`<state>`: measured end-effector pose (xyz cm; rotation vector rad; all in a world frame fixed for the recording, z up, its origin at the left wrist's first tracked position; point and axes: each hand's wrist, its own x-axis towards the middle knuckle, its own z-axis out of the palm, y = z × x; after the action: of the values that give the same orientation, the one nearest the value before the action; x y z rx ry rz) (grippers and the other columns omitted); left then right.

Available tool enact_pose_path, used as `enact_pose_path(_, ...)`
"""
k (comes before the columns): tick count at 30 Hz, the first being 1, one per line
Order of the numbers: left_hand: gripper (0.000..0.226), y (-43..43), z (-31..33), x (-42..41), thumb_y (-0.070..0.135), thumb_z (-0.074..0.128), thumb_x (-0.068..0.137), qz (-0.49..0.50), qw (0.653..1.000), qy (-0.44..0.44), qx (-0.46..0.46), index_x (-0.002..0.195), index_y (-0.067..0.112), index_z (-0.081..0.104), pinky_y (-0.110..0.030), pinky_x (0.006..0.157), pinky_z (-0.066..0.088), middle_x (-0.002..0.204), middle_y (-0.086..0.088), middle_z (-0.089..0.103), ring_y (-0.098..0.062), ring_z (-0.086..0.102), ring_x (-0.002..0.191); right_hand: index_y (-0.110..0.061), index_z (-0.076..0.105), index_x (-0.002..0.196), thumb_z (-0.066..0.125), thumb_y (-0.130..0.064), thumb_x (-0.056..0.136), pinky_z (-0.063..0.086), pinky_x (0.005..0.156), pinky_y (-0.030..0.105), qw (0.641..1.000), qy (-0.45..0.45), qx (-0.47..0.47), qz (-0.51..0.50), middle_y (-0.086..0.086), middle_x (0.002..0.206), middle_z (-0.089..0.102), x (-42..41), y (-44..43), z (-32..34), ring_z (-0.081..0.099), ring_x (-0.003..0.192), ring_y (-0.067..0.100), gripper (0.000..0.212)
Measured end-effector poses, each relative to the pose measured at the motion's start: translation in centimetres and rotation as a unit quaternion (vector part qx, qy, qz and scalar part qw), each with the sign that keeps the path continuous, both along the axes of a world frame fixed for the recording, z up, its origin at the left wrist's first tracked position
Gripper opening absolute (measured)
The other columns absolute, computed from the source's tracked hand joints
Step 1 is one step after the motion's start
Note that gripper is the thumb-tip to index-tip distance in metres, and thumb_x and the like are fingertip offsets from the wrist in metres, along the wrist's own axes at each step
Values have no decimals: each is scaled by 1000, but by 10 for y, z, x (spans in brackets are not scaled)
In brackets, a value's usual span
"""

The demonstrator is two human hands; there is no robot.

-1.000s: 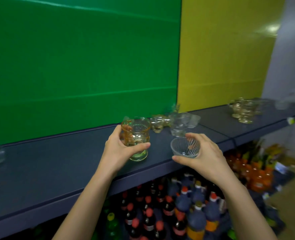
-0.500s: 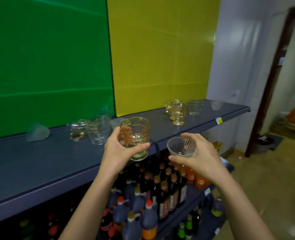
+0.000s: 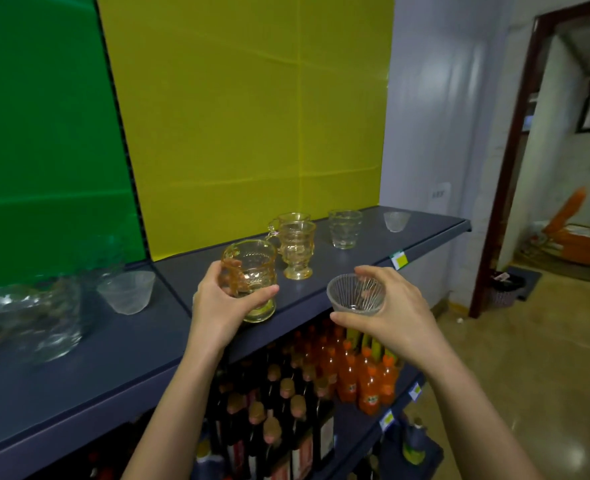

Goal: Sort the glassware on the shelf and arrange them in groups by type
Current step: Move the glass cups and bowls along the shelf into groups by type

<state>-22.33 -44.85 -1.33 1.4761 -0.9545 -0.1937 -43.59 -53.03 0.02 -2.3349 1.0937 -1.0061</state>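
Amber mugs [image 3: 295, 249] & clear tumbler [image 3: 345, 229] near held mug [image 3: 250, 277].

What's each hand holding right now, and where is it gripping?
Left hand wraps the amber mug around its body; right hand pinches the ribbed clear bowl by its side.

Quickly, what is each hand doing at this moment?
Left hand: closed around an amber glass mug.
Right hand: closed around a small clear ribbed bowl.

Amber embossed mug [image 3: 250, 271], clear ribbed bowl [image 3: 355, 295]
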Motion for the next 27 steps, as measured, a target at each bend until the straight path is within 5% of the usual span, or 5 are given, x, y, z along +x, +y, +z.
enact_pose_path(4, 57, -38, -5, 7, 43, 88, 43, 47, 999, 7, 18, 87, 34, 53, -38, 85, 52, 92, 5, 70, -14, 67, 87, -29, 47, 127, 76, -53, 59, 39, 93, 30, 999, 15, -5, 30, -12, 127, 50, 13, -45, 2, 48, 119, 10, 78)
enact_pose_path(11, 56, -70, -4, 16, 29, 84, 60, 100, 994, 0, 35, 106, 23, 52, -29, 81, 47, 93, 7, 65, -10, 62, 88, -33, 47, 125, 76, -54, 58, 43, 93, 34, 996, 9, -6, 85, -21, 107, 46, 33, -102, 4, 47, 99, -1, 76)
enact_pose_path(20, 65, -84, -2, 13, 38, 78, 64, 141, 984, -14, 104, 117, 14, 48, -23, 79, 43, 105, 1, 65, -12, 61, 94, -38, 46, 124, 74, -58, 55, 44, 92, 36, 989, 6, 20, 143, -17, 114, 53, 44, -143, -7, 52, 109, 9, 77)
enact_pose_path(24, 88, -85, 0, 3, 60, 71, 49, 207, 966, -55, 145, 121, 16, 47, -36, 91, 47, 112, 0, 61, -18, 57, 104, -38, 47, 123, 73, -60, 53, 44, 92, 37, 984, 3, 32, 175, -18, 113, 54, 44, -163, -9, 53, 106, 8, 78)
enact_pose_path(27, 96, -87, 4, -14, 60, 73, 53, 333, 915, -160, 163, 128, 8, 43, -43, 96, 40, 124, -10, 53, -27, 46, 117, -38, 48, 122, 72, -61, 52, 45, 93, 39, 980, -1, 32, 199, -17, 113, 55, 39, -179, -9, 54, 107, 9, 78)
